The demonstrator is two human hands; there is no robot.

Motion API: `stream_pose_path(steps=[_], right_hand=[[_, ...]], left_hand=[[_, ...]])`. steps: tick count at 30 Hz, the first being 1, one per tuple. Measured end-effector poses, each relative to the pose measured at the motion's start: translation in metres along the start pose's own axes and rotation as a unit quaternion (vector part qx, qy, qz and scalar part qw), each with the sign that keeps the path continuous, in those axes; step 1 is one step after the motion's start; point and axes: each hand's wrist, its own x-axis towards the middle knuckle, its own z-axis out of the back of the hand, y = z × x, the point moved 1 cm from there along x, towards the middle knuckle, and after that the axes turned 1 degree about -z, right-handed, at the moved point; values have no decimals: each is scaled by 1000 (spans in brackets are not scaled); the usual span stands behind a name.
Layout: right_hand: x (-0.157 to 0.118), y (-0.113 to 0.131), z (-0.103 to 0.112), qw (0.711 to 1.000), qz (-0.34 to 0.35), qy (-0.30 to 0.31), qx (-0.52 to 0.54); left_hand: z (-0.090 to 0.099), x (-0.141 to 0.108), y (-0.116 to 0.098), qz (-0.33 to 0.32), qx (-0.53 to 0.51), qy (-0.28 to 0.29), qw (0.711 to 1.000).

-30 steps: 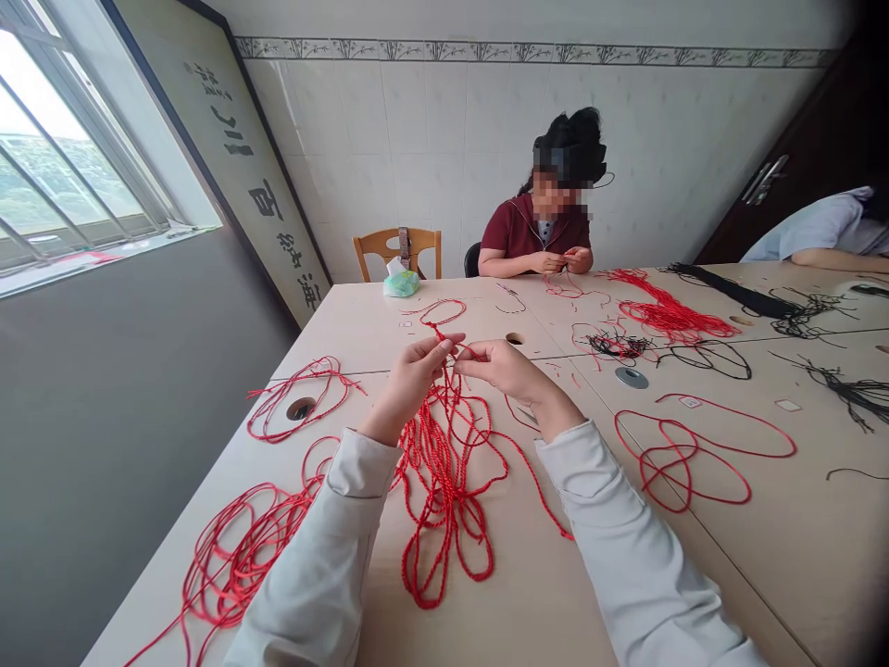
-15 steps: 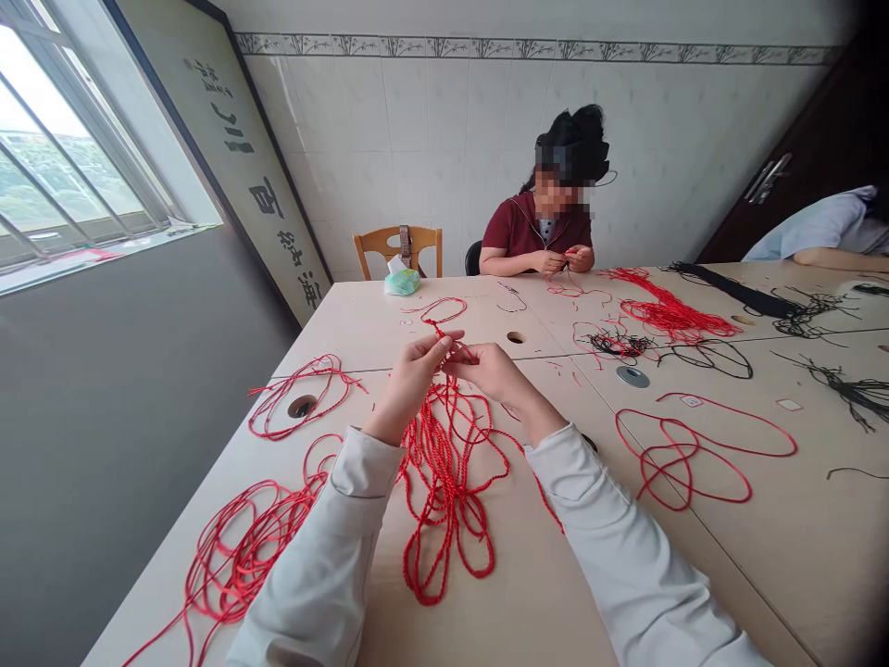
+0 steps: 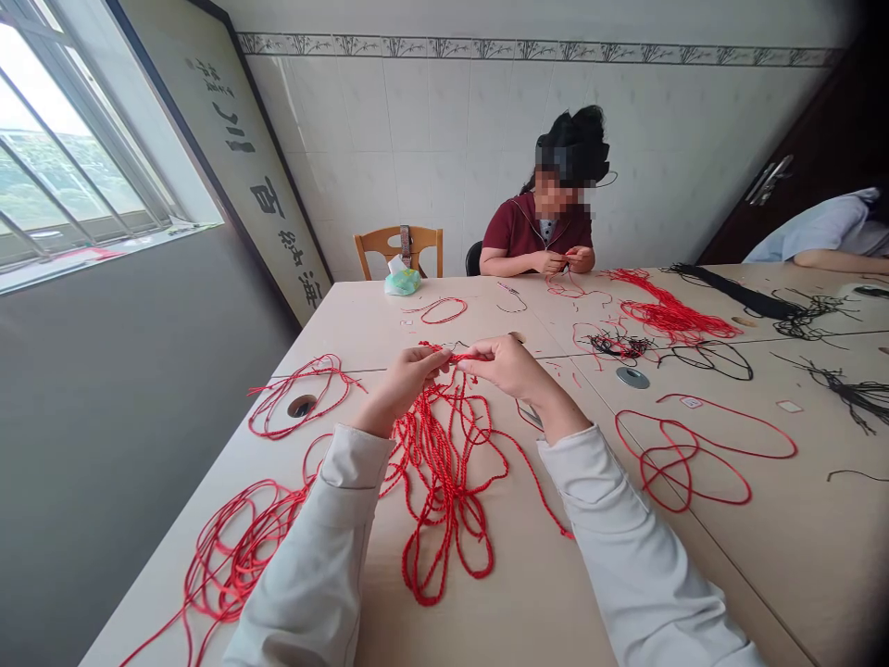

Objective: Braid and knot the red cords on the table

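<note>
A length of red twisted cord (image 3: pixel 450 357) is running between the person's hands, held up above the bench (image 3: pixel 534 584), and its slack is dropping into a loose tangled heap (image 3: pixel 444 486) directly below. The left hand (image 3: pixel 409 382) and the right hand (image 3: pixel 510 366) are both gripping the cord narrowly between thumb and fingers, and they are holding it close together, nearly touching. White sleeves (image 3: pixel 625 547) are covering both forearms.

A small red loop (image 3: pixel 443 311) is lying just beyond the hands, and a red coil (image 3: pixel 298 398) is sitting to the left around a round hole (image 3: pixel 301 406) in the bench. A larger red tangle (image 3: pixel 236 556) is spreading across the near left corner. On the right, a wide red loop (image 3: pixel 694 454) is lying flat near a metal disc (image 3: pixel 632 378), while a red bundle (image 3: pixel 670 317) and black cords (image 3: pixel 722 292) are stretching along the far side.

Across the bench, a seated co-worker (image 3: pixel 538 236) is working at a piece of cord with both hands (image 3: pixel 562 263). Another person's arm (image 3: pixel 833 259) is resting at the far right edge.
</note>
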Motion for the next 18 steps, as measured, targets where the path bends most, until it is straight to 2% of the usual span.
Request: stream_pose_path(steps=[3, 7, 9, 12, 15, 18], right_hand=[[-1, 1, 0, 1000, 5, 12, -2], [-3, 4, 7, 997, 11, 39, 64], [-3, 3, 11, 996, 6, 18, 84], [-1, 0, 12, 996, 5, -17, 93], [2, -2, 7, 995, 11, -62, 82], [5, -3, 0, 991, 14, -101, 85]], left_hand=[[1, 0, 0, -7, -31, -10, 999], [5, 2, 3, -15, 16, -23, 999], [4, 1, 3, -14, 56, -18, 998], [-1, -2, -1, -11, 94, 22, 995], [-6, -4, -3, -7, 97, 53, 994], [-6, -3, -1, -9, 79, 56, 995]])
